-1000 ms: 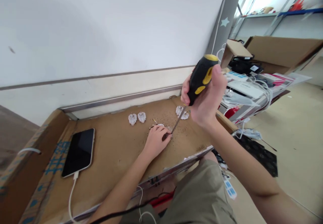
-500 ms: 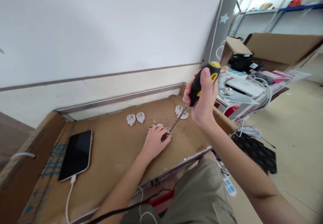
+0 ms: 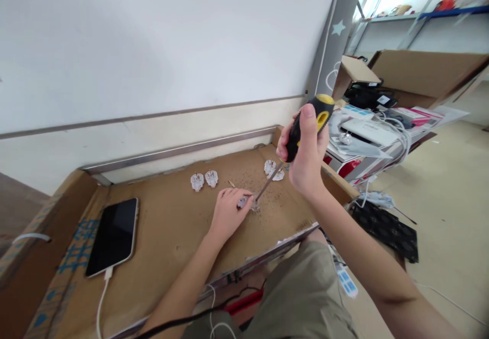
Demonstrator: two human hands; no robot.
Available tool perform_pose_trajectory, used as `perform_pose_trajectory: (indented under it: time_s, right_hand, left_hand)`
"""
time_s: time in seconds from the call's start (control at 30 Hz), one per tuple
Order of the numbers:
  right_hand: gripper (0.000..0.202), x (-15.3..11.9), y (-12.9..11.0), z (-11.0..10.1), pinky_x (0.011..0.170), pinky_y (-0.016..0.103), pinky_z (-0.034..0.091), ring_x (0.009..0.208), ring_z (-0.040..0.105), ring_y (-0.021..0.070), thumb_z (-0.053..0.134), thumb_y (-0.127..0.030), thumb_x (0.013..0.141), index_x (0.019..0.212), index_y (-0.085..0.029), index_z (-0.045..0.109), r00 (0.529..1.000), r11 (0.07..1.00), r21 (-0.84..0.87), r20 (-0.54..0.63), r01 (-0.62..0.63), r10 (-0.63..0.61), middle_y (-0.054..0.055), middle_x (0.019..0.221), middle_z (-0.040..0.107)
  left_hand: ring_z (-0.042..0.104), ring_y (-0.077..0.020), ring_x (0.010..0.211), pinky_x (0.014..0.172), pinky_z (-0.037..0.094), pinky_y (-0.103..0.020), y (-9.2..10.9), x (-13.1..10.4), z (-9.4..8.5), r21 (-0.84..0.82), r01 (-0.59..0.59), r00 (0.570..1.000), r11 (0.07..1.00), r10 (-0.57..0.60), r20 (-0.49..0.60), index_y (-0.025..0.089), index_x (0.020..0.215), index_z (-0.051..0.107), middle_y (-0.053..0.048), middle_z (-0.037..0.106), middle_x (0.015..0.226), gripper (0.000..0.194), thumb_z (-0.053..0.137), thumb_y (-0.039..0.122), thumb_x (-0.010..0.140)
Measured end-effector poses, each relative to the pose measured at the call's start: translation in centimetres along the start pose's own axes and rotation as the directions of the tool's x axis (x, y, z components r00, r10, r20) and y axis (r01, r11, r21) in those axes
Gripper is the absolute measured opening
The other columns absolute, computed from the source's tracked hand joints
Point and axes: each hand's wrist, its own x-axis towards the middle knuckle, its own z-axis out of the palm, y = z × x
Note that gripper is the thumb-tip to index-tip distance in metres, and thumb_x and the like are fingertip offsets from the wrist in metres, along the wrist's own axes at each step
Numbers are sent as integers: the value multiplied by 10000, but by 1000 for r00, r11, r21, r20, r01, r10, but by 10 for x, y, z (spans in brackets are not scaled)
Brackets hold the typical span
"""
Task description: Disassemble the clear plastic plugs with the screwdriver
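Observation:
My right hand is wrapped round the black and yellow handle of a screwdriver. Its thin shaft slants down left, and the tip meets a small clear plug piece on the cardboard. My left hand lies low over the board, fingers closed on that piece from the left and partly covering it. Two white plug parts with metal pins lie behind my left hand. Another pair of plug parts sits just behind the screwdriver shaft. A small brass-coloured strip lies past my left fingers.
A phone with a white cable lies at the left of the cardboard tray. Dark specks surround the plug piece. At the right stand a cluttered table and an open carton. A white panel rises behind.
My left fingers have shifted slightly left, and more of the clear plug piece shows by the screwdriver tip. My right hand has hardly moved.

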Motion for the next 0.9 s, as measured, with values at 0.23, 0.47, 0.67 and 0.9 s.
perform_pose_trajectory:
  time_s: [0.23,0.47,0.67,0.9]
  right_hand:
    - [379,2,-14,1,344,203,264,378,326,64,471,-576,779,793,-228,321,952,995,22,-291,102,-92,-70,528,343]
    - [257,-28,30,-17,745,301,485,722,501,96,208,-445,903,920,-212,316,895,868,-462,-288,183,-342,39,851,453]
    - [248,-124,43,-117,782,317,459,831,554,147,590,-307,754,945,-177,499,938,646,-745,-78,170,-337,62,883,540]
    - [253,-180,37,-180,704,289,501,799,608,150,672,-220,681,864,-180,503,979,459,-867,144,195,-144,52,886,604]
  left_hand:
    - [623,-189,851,823,444,-338,-19,4,-21,-71,275,918,959,-283,-278,227,942,628,-7,683,893,175,513,316,846]
    - [628,-223,868,743,439,-326,-19,2,-30,96,481,857,871,-444,-260,259,869,636,-1,693,877,144,501,292,833]
    - [608,-223,909,805,380,-356,-18,-2,-27,241,451,889,859,-409,-207,261,887,624,7,696,924,152,481,294,848]
    - [611,-219,902,834,356,-366,-26,-5,-31,219,491,866,843,-444,-231,271,954,619,-6,697,960,189,455,289,862]
